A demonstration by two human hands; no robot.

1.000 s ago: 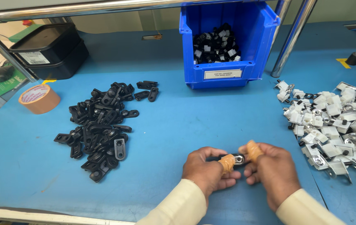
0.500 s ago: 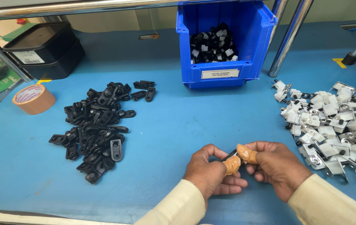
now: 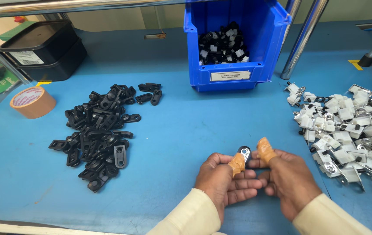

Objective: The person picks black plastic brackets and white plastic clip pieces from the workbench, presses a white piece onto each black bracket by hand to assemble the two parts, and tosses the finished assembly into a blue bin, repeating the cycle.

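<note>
Pinching a small black plastic clip with a metal eyelet [image 3: 244,154] low and right of centre, the left hand [image 3: 223,182] and right hand [image 3: 288,180] gripped it between taped thumbs (other fingers curled loosely). A heap of black plastic clips [image 3: 99,130] lay left, white-and-metal parts [image 3: 347,130] right.

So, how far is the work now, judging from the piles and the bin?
Done: the blue bin already holds a layer of joined black-and-white pieces. In hand: the left hand and right hand, thumbs wrapped in tan tape, press one small black and metal part between them. Left: a large pile of black parts on the left and a large pile of white and metal parts on the right, so much remains.
</note>
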